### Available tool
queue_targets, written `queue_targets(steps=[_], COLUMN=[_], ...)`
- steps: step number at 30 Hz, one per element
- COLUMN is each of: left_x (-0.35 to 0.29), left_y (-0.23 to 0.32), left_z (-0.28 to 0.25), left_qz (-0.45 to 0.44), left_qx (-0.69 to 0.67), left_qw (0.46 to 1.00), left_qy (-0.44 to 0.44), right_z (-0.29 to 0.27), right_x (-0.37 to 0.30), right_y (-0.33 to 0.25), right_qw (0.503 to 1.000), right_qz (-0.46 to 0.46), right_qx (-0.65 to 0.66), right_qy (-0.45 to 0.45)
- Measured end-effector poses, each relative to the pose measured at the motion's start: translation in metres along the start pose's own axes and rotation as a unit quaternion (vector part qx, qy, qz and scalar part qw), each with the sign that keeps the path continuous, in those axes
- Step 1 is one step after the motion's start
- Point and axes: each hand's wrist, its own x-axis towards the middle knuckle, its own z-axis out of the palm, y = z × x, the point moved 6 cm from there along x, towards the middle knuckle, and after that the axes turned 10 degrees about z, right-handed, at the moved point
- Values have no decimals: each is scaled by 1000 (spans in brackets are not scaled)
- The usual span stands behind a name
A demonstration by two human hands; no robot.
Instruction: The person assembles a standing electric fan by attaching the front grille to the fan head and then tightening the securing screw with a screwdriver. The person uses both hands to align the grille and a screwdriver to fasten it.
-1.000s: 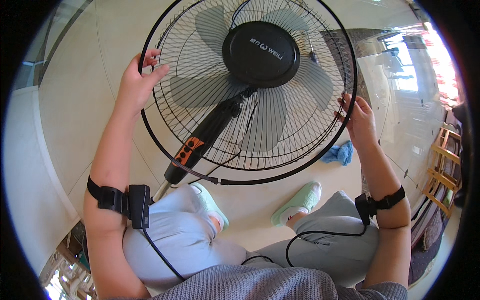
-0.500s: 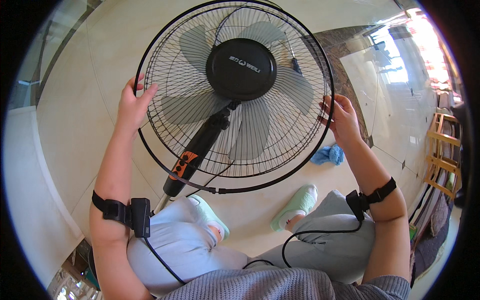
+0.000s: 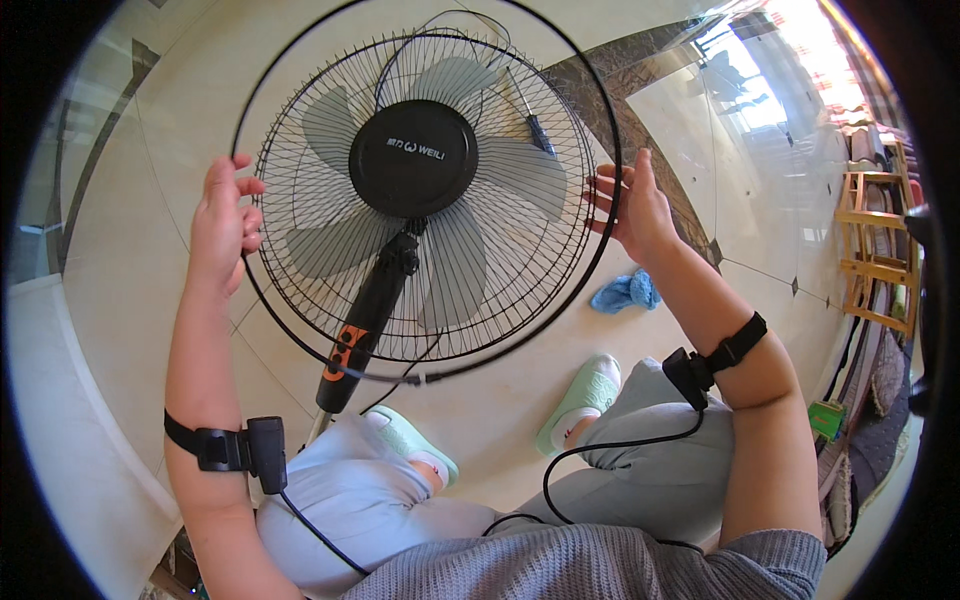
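Note:
A standing fan (image 3: 455, 285) with grey blades and a wire cage faces up in front of me. Its round black hub cover (image 3: 413, 158) is in the middle, and a black column with an orange control panel (image 3: 346, 352) slants down toward my left. A thin black hoop (image 3: 545, 338) with a joint at its near side surrounds the cage, apart from it along the left and top. My left hand (image 3: 225, 225) has its fingers curled round the hoop's left side. On the right side, my right hand (image 3: 640, 210) is spread, its fingers passing behind the hoop toward the cage wires.
A screwdriver (image 3: 540, 132) shows through the cage wires at the upper right. A crumpled blue cloth (image 3: 627, 292) lies on the tiled floor near my mint-green slippers (image 3: 585, 395). A wooden rack (image 3: 878, 268) stands far right. Black cables run from boxes strapped to my forearms.
The fan and hoop appear shifted left in view. My left fingers have curled round the hoop; my right thumb has lifted away and that hand has spread. The hoop sits farther from the cage's top.

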Motion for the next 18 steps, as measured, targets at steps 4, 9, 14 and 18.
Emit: queue_targets(steps=[4,9,14,18], left_x=[2,10,26,47], left_y=[8,23,35,56], left_z=[25,41,56,58], left_qz=[-73,-89,-101,-105], left_qx=[18,-77,-64,-17], left_qw=[994,986,984,978], left_qy=[-85,-119,-135,-177], right_z=[-5,-13,-19,-19], right_x=[-3,-10,-7,-1], right_y=[-4,-20,-50,-79], right_qw=[997,987,990,1000], right_qz=[38,22,24,15], right_qx=[-58,-160,-140,7], right_qy=[16,1,-14,1])
